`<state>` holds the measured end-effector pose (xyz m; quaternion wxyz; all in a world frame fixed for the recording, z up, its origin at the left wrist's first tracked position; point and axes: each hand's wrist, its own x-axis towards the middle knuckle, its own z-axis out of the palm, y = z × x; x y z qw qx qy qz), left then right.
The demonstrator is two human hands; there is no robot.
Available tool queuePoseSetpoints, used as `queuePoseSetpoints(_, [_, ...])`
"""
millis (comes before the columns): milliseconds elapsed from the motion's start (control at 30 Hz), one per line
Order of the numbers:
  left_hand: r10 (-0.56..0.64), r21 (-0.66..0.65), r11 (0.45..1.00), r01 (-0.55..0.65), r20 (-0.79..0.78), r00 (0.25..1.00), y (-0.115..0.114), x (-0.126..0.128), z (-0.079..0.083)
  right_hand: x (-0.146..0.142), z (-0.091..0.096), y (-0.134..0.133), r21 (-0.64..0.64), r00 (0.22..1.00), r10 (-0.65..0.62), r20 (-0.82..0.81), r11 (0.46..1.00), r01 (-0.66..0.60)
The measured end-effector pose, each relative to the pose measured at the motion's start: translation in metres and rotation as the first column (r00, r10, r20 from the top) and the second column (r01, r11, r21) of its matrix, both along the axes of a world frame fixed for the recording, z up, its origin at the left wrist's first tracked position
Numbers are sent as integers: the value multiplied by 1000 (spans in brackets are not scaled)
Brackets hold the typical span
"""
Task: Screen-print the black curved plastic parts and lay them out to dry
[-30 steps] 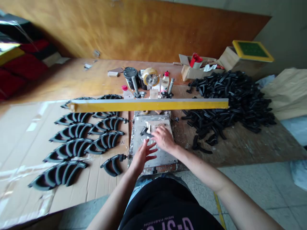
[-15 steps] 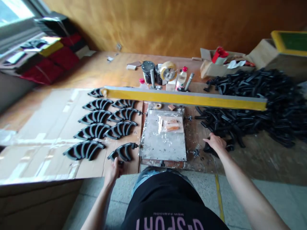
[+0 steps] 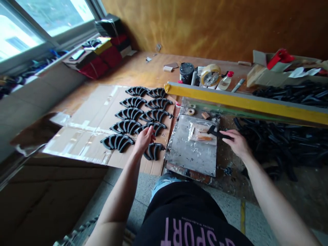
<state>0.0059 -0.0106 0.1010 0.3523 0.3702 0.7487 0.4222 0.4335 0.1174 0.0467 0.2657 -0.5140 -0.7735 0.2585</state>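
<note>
Right grip: your right hand (image 3: pixel 237 143) is pinched closed on a black curved plastic piece (image 3: pixel 217 132). You hold its right end, and its left end pokes out past your fingertips.
Piece's place: over the right edge of the crinkled silver metal plate (image 3: pixel 189 155), just right of the orange strips (image 3: pixel 202 137) stuck on it.
Right of that grip: a dim heap of loose black plastic pieces (image 3: pixel 282 143), close by your wrist.
Beyond it: a long yellow-and-grey bar (image 3: pixel 243 102) crosses above the plate and heap.
Left grip: your left hand (image 3: pixel 145 138) lies with its fingers loosely spread and clasps nothing. Its fingertips are over one fan of black curved pieces (image 3: pixel 156 127).
Around it: a nearer black fan (image 3: pixel 153 151) sits just below your palm. More fans stand in two rows (image 3: pixel 128 114) on the flattened brown cardboard sheet (image 3: pixel 84 116).
Change: half a second ago your right hand was down in the heap, and now it is at the plate with a piece. Your left hand was at the nearest fan's near end and now sits one row farther in.
</note>
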Motion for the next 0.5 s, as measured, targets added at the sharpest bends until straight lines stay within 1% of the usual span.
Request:
queuePoseSetpoints(67, [-44,188,982,27,88,995,31,20,34,-32,-5,-1,45,994,109,7,993,-109])
queuePoseSetpoints(133, [-95,327,944,44,142,985,57,39,66,-55,-13,-2,108,988,147,40,983,-150])
queuePoseSetpoints(200, [-150,428,901,66,164,975,74,55,90,-68,-17,-3,187,982,149,114,968,-169])
queuePoseSetpoints(233, [-176,460,884,82,166,970,80,63,99,-72,-16,-3,218,975,151,165,958,-185])
queuePoseSetpoints(267, [-200,476,874,100,165,966,85,69,105,-76,-13,-3,239,963,154,220,949,-207])
queuePoseSetpoints(333, [-222,475,871,127,150,963,91,80,112,-86,-7,-4,258,938,163,307,934,-247])
queuePoseSetpoints(433, [-216,455,880,140,119,969,93,90,111,-107,-4,-6,253,896,227,382,907,-338])
queuePoseSetpoints(500, [-212,458,878,139,111,971,87,93,107,-115,-8,-6,214,882,252,398,910,-356])
